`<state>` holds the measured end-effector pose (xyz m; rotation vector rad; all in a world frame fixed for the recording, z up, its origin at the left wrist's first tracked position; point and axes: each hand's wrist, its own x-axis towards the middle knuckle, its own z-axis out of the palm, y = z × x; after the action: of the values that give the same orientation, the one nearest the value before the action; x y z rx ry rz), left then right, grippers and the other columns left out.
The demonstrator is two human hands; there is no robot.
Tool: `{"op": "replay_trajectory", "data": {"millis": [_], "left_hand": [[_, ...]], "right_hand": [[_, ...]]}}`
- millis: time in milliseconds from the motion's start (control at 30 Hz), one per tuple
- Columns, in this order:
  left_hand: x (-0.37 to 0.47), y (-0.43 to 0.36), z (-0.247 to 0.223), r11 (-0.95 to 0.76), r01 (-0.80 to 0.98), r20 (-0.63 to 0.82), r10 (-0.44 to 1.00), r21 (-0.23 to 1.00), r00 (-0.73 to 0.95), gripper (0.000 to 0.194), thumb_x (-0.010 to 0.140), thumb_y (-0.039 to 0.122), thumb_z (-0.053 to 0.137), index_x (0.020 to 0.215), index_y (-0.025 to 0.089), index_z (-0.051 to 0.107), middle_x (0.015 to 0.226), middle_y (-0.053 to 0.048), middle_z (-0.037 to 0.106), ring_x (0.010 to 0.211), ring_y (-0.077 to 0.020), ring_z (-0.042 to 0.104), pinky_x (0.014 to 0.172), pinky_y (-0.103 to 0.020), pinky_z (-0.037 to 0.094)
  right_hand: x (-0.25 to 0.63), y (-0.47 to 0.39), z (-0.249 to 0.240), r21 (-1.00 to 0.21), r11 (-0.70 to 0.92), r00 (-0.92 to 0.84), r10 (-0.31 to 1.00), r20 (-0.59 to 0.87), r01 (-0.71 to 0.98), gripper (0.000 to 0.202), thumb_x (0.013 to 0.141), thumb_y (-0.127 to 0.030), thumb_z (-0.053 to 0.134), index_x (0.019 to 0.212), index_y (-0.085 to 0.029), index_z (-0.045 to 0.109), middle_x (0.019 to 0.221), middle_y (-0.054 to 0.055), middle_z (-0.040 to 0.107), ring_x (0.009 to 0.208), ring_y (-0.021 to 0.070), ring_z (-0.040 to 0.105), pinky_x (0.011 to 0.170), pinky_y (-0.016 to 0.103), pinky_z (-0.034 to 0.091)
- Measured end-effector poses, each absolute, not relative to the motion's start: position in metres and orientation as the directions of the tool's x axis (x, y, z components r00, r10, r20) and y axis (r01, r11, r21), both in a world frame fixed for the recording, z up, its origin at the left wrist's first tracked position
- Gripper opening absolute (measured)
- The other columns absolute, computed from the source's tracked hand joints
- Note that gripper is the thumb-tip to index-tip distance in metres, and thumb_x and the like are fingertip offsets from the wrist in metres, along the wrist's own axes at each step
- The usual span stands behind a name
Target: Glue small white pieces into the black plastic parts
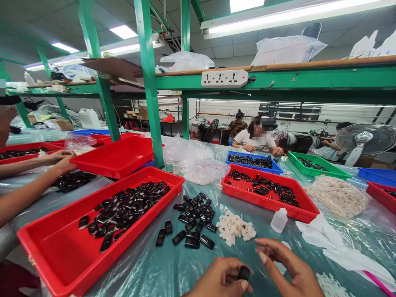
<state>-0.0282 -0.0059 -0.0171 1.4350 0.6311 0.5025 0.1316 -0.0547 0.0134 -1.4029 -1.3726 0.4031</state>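
Down at the bottom edge of the view, the left hand (221,280) is pinching a small glossy black plastic piece (244,272) between thumb and fingers, just above the clear plastic sheet covering the table (161,268). The right hand (289,266) is hovering just beside it, fingers loosely spread and holding nothing, so it is lying immediately to the right of the held piece. The piece's long axis is hard to judge, since the fingers are covering most of it. Straight ahead of both hands a loose pile of similar black pieces (193,220) is sitting on the sheet, with a heap of small white plastic bits (235,227) to its right, nearer the right hand. A long red plastic tray (62,255) of more black pieces is lying to the left. Both wrists are being cut off by the frame, and a co-worker's forearms (34,177) are reaching in from the left.
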Motion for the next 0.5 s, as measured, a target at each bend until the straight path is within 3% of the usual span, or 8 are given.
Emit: {"op": "replay_trajectory", "data": {"millis": [67,167,333,500], "left_hand": [[-0.029,-0.007,-0.014,0.081,0.056,-0.096,0.658,0.995,0.747,0.064,0.06,0.065,0.063,0.095,0.012,0.064,0.077,-0.007,0.061,0.06,-0.0109,0.05,0.06,-0.024,0.041],[-0.029,-0.008,-0.012,0.076,0.041,-0.081,0.659,0.996,0.748,0.058,0.059,0.063,0.065,0.089,0.013,0.067,0.076,-0.005,0.06,0.06,-0.0111,0.051,0.059,-0.023,0.039],[-0.029,-0.009,-0.01,0.036,0.052,-0.063,0.656,0.998,0.752,0.051,0.061,0.059,0.066,0.084,0.014,0.068,0.072,-0.001,0.054,0.056,-0.008,0.048,0.058,-0.021,0.037],[-0.03,-0.009,-0.01,-0.005,0.025,-0.016,0.628,1.0,0.778,0.052,0.063,0.058,0.065,0.089,0.013,0.069,0.069,-0.001,0.053,0.059,-0.0088,0.047,0.06,-0.021,0.036]], "right_hand": [[0.133,-0.041,0.024,-0.745,0.26,0.044,0.932,0.361,0.614,0.023,0.081,-0.031,0.048,0.088,-0.023,0.068,0.087,0.004,0.07,0.077,0.0191,0.064,0.067,0.027,0.049],[0.129,-0.021,0.028,-0.547,0.306,-0.172,0.944,0.282,0.779,0.034,0.081,-0.012,0.038,0.092,-0.022,0.068,0.094,0.005,0.069,0.089,0.0191,0.063,0.078,0.029,0.047],[0.113,0.0,0.012,-0.449,0.282,-0.19,0.952,0.239,0.848,0.033,0.076,-0.005,0.045,0.097,-0.019,0.067,0.097,0.008,0.067,0.095,0.0216,0.06,0.084,0.031,0.043],[0.11,0.01,0.005,-0.398,0.289,-0.205,0.949,0.242,0.87,0.021,0.074,-0.007,0.05,0.085,-0.017,0.065,0.087,0.007,0.066,0.087,0.0223,0.059,0.077,0.029,0.042]]}}
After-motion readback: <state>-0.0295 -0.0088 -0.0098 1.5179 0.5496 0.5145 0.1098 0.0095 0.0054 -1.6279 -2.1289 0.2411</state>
